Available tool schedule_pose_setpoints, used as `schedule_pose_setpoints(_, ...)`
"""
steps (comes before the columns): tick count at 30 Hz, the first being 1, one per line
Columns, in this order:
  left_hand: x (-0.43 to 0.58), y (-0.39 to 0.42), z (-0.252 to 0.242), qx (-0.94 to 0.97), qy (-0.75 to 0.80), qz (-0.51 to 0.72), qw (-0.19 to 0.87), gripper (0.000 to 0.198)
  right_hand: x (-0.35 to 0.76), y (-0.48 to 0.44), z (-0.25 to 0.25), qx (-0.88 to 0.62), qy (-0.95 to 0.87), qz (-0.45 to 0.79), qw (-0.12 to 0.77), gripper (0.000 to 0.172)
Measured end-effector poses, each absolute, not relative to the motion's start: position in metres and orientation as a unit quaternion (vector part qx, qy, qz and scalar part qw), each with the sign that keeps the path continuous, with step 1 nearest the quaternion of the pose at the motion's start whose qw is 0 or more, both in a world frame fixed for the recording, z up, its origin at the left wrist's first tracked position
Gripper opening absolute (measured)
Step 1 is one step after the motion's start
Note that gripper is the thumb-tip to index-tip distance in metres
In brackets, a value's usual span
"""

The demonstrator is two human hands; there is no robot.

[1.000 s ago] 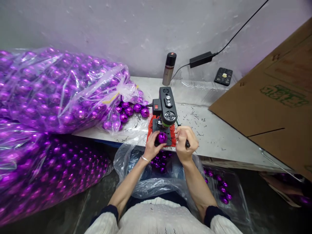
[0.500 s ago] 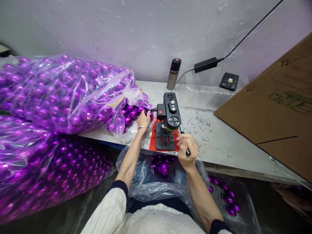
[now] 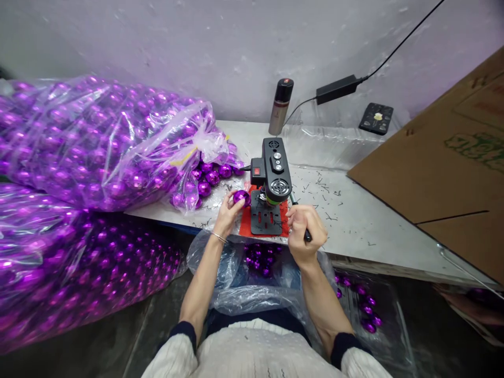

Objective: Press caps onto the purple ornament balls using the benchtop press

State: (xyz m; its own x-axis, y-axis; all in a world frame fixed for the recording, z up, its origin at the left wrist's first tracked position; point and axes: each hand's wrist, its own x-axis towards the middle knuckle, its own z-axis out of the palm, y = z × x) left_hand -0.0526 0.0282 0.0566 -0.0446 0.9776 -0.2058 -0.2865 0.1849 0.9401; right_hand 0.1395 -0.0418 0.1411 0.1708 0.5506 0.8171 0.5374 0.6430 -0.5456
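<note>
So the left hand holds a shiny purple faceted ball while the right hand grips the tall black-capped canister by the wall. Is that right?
Not quite. The head view shows the right hand gripping the black lever handle of the black machine with round vents; the tall black-capped canister stands apart. The left hand does hold a shiny purple faceted ball.

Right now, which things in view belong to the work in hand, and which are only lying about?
Seemingly in use:
- purple ball, in left hand
- handle, in right hand
- black machine

Apparently lying about:
- capped can
- flat black case
- cardboard box
</note>
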Motion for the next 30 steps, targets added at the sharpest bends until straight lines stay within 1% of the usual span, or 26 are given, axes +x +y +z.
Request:
schedule_pose_setpoints(3,-0.032,0.005,0.042,0.398,0.509,0.512,0.565,0.072,0.14,-0.041,0.144,-0.423,-0.644,0.01,0.637,0.026)
schedule_pose_setpoints(8,-0.004,0.0,0.028,0.546,0.566,0.459,0.414,0.069,0.143,-0.042,0.143,-0.418,-0.666,-0.002,0.619,0.024)
schedule_pose_setpoints(11,0.002,0.005,0.024,0.605,0.556,0.451,0.349,0.066,0.143,-0.043,0.142,-0.413,-0.673,-0.013,0.614,0.024)
schedule_pose_setpoints(15,0.0,0.007,0.019,0.664,0.511,0.456,0.301,0.063,0.145,-0.043,0.142,-0.407,-0.68,-0.018,0.61,0.023)
schedule_pose_setpoints(21,-0.004,0.001,0.014,0.692,0.485,0.455,0.28,0.061,0.147,-0.044,0.141,-0.404,-0.692,-0.022,0.598,0.023)
schedule_pose_setpoints(30,-0.001,0.009,0.008,0.681,0.463,0.457,0.337,0.063,0.149,-0.045,0.136,-0.407,-0.696,-0.035,0.59,0.021)
